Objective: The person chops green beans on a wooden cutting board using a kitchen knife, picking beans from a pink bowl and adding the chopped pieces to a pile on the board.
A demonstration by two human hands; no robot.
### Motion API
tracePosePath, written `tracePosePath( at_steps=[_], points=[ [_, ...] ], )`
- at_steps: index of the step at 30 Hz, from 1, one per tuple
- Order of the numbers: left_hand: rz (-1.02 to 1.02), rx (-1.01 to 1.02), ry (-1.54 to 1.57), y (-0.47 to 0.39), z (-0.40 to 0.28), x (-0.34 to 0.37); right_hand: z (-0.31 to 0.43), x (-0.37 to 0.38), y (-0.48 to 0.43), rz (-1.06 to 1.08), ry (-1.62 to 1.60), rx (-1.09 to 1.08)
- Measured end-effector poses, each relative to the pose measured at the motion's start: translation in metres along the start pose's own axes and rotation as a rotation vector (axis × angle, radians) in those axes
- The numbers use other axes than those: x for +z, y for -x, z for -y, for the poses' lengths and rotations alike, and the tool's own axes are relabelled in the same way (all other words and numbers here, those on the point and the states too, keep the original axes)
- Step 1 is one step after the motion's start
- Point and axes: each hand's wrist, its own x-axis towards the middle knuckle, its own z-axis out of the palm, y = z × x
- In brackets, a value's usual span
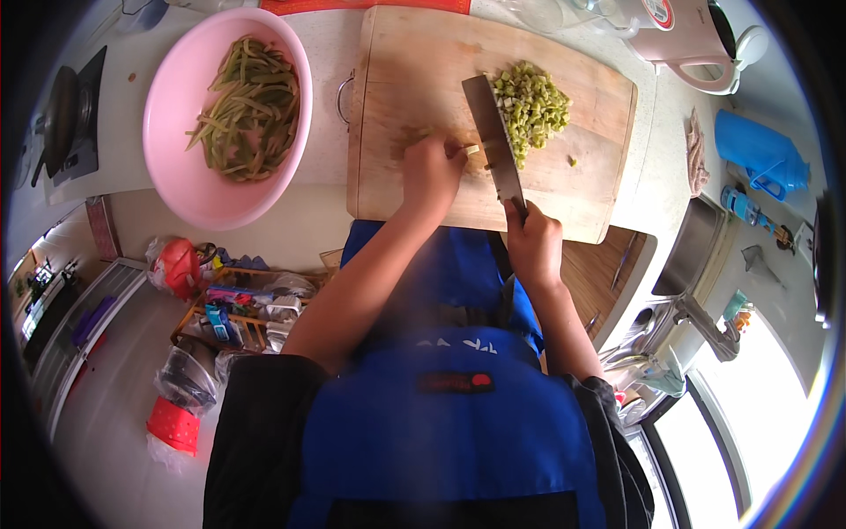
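A cleaver (pixel 494 135) lies across the middle of a wooden cutting board (pixel 423 59), its handle in the grip of my right hand (pixel 535 241). Just right of the blade sits a heap of diced green vegetable (pixel 532 106). My left hand (pixel 433 172) is on the board to the left of the blade, fingers curled around a short bunch of vegetable strips whose pale cut end (pixel 471 149) sticks out toward the cleaver. Most of that bunch is hidden by the fingers. A few small bits cling to the blade.
Left of the board, a pink basin (pixel 158 125) holds many green vegetable strips (pixel 251 112). An electric kettle (pixel 681 46) and a blue thermos jug (pixel 757 152) stand at the right, near a sink (pixel 687 248). A wok (pixel 61 122) is at far left. A cluttered wooden rack (pixel 258 334) stands below.
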Motion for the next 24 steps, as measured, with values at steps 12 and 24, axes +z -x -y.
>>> tracePosePath(
  at_steps=[12, 24],
  points=[
    [-0.015, 0.034, -0.182, -0.007, 0.001, -0.001, 0.009, 0.019, -0.003, 0.046, 0.21, 0.012],
    [0.027, 0.04, 0.023, -0.006, 0.014, 0.001, 0.01, 0.007, 0.002, 0.072, 0.084, -0.009]
  ],
)
